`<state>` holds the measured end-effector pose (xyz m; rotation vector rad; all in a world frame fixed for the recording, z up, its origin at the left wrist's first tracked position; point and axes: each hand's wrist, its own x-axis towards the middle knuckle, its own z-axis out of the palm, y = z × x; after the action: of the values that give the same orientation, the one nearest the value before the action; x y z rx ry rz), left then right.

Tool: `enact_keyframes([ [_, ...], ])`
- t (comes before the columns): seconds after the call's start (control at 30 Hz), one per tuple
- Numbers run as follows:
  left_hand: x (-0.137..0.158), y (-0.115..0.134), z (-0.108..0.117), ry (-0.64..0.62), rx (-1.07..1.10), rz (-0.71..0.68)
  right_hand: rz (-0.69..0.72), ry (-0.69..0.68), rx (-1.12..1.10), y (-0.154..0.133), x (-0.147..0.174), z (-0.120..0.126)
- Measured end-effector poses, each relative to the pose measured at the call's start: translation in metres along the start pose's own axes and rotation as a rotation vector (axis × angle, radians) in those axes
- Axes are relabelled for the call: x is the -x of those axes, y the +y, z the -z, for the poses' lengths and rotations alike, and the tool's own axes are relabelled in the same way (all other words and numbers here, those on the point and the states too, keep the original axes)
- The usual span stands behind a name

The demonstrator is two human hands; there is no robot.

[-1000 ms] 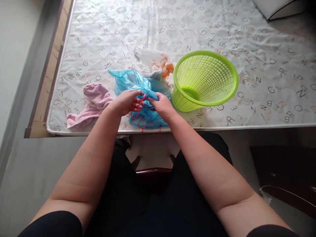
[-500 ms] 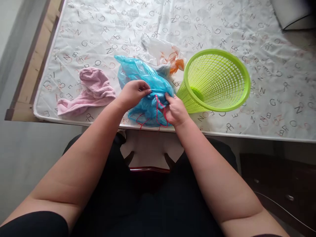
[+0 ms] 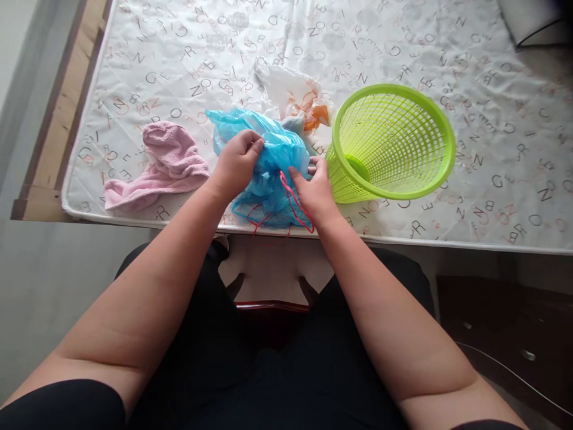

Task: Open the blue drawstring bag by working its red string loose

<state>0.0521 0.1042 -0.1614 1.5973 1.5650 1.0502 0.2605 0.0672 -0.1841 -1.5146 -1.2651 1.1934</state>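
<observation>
Both hands have shifted up the blue plastic bag (image 3: 273,173) (red drawstring (image 3: 293,203) dangling): left hand (image 3: 237,164) pinching its gathered top, right hand (image 3: 316,191) loosely gripping its side beside the green basket (image 3: 394,149).

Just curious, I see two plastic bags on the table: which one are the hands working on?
The blue plastic bag with the red drawstring, gripped by both the left hand and the right hand. The white plastic bag lies untouched behind it.

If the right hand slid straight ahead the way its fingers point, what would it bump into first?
Probably the green basket lying on its side: the right hand, resting on the blue bag, already almost touches its base.
</observation>
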Motion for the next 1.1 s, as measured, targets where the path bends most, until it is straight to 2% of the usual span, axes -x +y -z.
enact_keyframes([
  [0.1, -0.001, -0.001, 0.001, 0.026, -0.015, -0.003, 0.056, 0.102, 0.082, -0.003, 0.007, 0.002],
  [0.17, -0.001, 0.0, 0.0, 0.022, -0.016, -0.01, 0.089, 0.109, 0.099, -0.01, 0.014, 0.001],
  [0.27, 0.001, 0.003, -0.004, -0.012, 0.004, -0.018, 0.146, 0.019, 0.101, -0.016, 0.021, -0.001],
  [0.37, 0.002, 0.006, -0.007, -0.054, 0.056, -0.016, 0.178, -0.097, 0.06, -0.01, 0.017, -0.005],
  [0.53, 0.003, 0.004, -0.013, -0.089, 0.067, -0.034, 0.077, -0.263, -0.109, 0.004, 0.006, -0.011],
  [0.6, 0.005, 0.004, -0.012, -0.016, 0.022, -0.076, 0.03, -0.264, -0.174, 0.004, 0.005, -0.012],
  [0.7, 0.013, 0.012, -0.005, 0.217, -0.09, -0.183, -0.03, -0.176, -0.21, 0.0, 0.005, -0.01],
  [0.77, 0.019, 0.02, -0.001, 0.315, -0.171, -0.25, -0.066, -0.137, -0.235, -0.003, 0.004, -0.008],
  [0.83, 0.023, 0.025, -0.001, 0.248, -0.222, -0.265, -0.083, -0.145, -0.276, -0.004, 0.004, -0.008],
  [0.97, 0.021, 0.019, -0.012, -0.117, -0.195, -0.086, -0.053, -0.223, -0.347, -0.004, 0.006, -0.012],
  [1.03, 0.018, 0.011, -0.017, -0.204, -0.133, -0.006, -0.065, -0.274, -0.369, -0.004, 0.007, -0.014],
  [1.1, 0.014, 0.006, -0.019, -0.237, -0.054, 0.029, -0.099, -0.32, -0.385, -0.005, 0.008, -0.014],
])
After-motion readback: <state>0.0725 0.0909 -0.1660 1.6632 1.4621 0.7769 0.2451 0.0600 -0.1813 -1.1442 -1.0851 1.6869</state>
